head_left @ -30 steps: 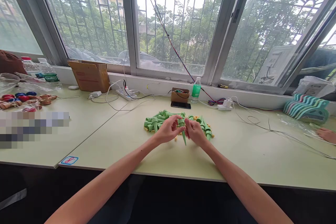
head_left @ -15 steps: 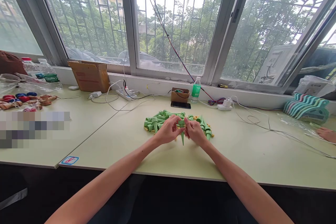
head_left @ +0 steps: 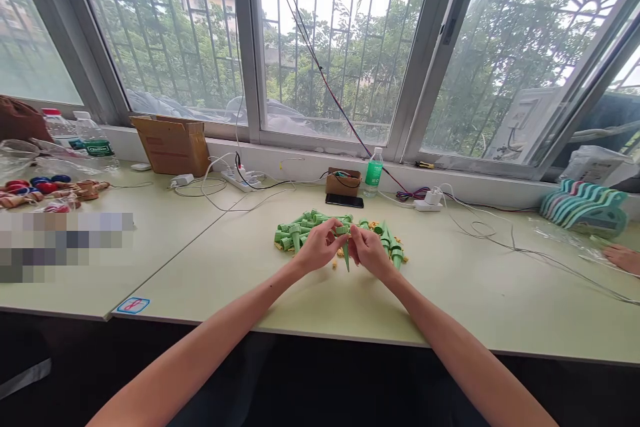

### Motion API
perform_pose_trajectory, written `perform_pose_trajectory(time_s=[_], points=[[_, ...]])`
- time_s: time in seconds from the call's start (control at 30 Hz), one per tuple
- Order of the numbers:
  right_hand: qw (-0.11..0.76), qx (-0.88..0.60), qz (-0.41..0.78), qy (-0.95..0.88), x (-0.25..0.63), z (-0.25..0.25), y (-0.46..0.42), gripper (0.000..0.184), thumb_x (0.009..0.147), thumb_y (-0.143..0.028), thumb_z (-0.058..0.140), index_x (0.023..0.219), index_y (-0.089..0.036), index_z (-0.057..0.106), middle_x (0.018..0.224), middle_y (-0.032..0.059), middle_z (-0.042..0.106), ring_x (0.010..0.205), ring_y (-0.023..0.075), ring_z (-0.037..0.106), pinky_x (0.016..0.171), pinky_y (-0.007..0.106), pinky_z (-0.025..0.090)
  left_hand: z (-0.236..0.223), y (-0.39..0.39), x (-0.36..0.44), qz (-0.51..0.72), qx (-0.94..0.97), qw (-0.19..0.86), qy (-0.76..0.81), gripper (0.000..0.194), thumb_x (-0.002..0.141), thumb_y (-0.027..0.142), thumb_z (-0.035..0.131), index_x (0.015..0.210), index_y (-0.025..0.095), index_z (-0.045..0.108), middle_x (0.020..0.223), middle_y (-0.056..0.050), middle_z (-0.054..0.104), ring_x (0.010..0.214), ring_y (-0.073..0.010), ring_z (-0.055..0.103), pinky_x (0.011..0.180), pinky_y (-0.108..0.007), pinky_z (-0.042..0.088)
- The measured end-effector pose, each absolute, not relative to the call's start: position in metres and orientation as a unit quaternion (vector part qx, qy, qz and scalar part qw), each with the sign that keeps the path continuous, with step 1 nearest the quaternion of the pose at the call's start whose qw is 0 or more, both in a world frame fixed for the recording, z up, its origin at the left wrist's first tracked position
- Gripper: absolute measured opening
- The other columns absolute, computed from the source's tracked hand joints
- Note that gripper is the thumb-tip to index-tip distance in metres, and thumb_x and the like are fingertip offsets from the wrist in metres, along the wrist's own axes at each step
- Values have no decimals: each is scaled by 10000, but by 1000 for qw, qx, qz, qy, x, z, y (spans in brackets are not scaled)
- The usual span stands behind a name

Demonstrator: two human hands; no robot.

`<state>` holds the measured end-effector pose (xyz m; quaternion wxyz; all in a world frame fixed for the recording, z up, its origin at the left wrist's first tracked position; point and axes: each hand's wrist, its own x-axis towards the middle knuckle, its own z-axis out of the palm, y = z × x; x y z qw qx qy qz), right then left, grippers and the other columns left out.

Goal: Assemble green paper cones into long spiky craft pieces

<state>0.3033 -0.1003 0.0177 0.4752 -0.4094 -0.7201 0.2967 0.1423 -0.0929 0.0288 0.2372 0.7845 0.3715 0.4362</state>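
**Two bare hands are meeting over a green spike at mid-frame**

In the head view, the left hand (head_left: 320, 247) is pinching a green spike (head_left: 346, 255) by its wide collar, thumb and fingers partly curled, just right of the frame's centre and below mid-height. The spike is pointing downward above the table (head_left: 320, 310). The right hand (head_left: 370, 252) is curling nearly closed just beside the collar; its fingers are hiding whether it is gripping anything.

Green pieces (head_left: 295, 232) are lying in a heap behind the hands and to both sides, with small yellow pieces (head_left: 335, 266) scattering among and in front of them. Above the heap, a black phone (head_left: 345, 201) is lying before a small cardboard box (head_left: 343, 182), and a water bottle (head_left: 373, 173) is standing to their right. At the right edge, another person's hand (head_left: 623, 257) is resting near teal hangers (head_left: 584, 208).
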Motion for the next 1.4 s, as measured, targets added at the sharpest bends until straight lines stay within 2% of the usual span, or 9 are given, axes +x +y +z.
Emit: perform_pose_trajectory(time_s=[0.13, 0.33, 0.57, 1.0, 1.23, 1.4], points=[[475, -403, 292, -726, 303, 17, -100, 554, 956, -602, 305, 590, -207, 436, 474, -20, 512, 348, 98, 440, 426, 244, 365, 28, -92, 142, 434, 786, 233, 374, 244, 873, 416, 536, 925, 182, 493, 605, 46, 490, 496, -94, 467, 527, -230, 449], [476, -423, 277, -719, 305, 15, -98, 565, 960, -590, 307, 556, -215, 430, 443, -9, 512, 351, 111, 446, 450, 259, 379, 28, -93, 141, 436, 801, 222, 344, 264, 855, 419, 561, 951, 181, 496, 786, -3, 567, 547, -93, 524, 546, -239, 483], [470, -439, 256, -722, 304, 20, -102, 559, 968, -563, 310, 543, -219, 424, 425, -9, 514, 349, 114, 448, 480, 263, 393, 25, -92, 140, 432, 809, 208, 341, 271, 838, 390, 591, 984, 176, 514, 719, 5, 560, 563, -114, 538, 530, -240, 478], [455, -454, 244, -726, 305, 19, -101, 629, 987, -452, 310, 413, -224, 433, 381, 21, 503, 369, 132, 464, 520, 277, 418, 26, -92, 139, 420, 826, 192, 323, 205, 846, 362, 590, 916, 181, 524, 856, -24, 522, 616, -110, 555, 552, -246, 486], [476, -445, 257, -713, 305, 18, -100, 597, 977, -508, 319, 467, -219, 432, 399, 8, 510, 339, 119, 446, 478, 268, 409, 27, -95, 140, 433, 815, 200, 327, 270, 877, 415, 549, 1009, 190, 478, 896, -25, 533, 590, -85, 527, 542, -224, 468], [484, -446, 262, -706, 304, 17, -98, 600, 958, -592, 291, 512, -216, 433, 408, -3, 500, 323, 110, 436, 419, 257, 373, 30, -95, 142, 461, 776, 265, 339, 346, 910, 492, 471, 1112, 214, 431, 894, -11, 547, 517, -61, 508, 474, -190, 421]])
